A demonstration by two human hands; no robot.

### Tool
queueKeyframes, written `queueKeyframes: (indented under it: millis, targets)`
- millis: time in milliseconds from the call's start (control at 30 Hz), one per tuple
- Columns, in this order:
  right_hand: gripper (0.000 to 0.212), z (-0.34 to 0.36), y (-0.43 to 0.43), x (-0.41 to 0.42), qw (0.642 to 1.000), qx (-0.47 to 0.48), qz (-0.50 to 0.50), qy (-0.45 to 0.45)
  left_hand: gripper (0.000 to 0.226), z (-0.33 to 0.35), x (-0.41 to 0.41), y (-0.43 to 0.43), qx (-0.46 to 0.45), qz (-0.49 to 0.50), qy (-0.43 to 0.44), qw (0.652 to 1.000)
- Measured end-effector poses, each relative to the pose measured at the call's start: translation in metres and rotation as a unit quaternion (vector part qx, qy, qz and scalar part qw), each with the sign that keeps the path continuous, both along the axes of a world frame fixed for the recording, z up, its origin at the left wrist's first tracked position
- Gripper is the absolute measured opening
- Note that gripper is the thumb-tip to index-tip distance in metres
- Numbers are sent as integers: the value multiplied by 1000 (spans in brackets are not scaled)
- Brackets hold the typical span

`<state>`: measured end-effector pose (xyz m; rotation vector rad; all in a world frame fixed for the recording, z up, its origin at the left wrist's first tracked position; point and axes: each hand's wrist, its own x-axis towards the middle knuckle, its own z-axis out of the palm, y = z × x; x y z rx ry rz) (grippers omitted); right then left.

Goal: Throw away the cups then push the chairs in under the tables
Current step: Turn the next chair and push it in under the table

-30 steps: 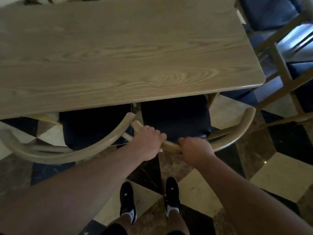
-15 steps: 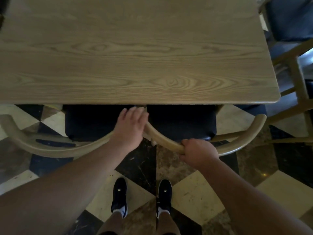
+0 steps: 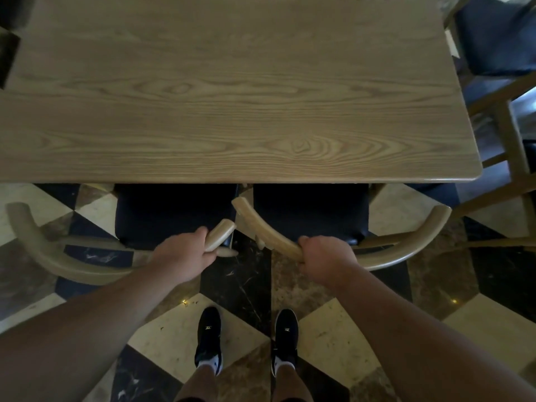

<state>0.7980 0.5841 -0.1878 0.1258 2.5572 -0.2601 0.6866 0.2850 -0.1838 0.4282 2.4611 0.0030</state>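
Left hand [image 3: 185,253] and right hand [image 3: 326,261] each grip a chair backrest.

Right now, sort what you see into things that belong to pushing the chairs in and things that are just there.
Part of the job:
- left chair, gripped by the left hand
- right chair, gripped by the right hand
- table they go under

Just there:
- other chairs at the right edge
- checkered floor
- shoes

No cups are in view.
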Motion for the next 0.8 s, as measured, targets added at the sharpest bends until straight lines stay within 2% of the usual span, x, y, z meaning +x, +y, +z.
queueKeyframes:
  millis: [233,533,700,800]
  targets:
    - [34,-6,6,-5,999,-29,-25,-36,33,4,-25,16,21,-19,9,1000]
    - [31,-9,-43,-50,994,-105,-16,24,33,-3,-33,13,52,18,-60,997]
    - [26,-17,-56,-58,994,-92,-16,59,33,-11,-29,9,22,2,1,1000]
    - [25,-16,-56,-57,995,-81,-17,58,31,-13,-30,6,29,-9,3,1000]
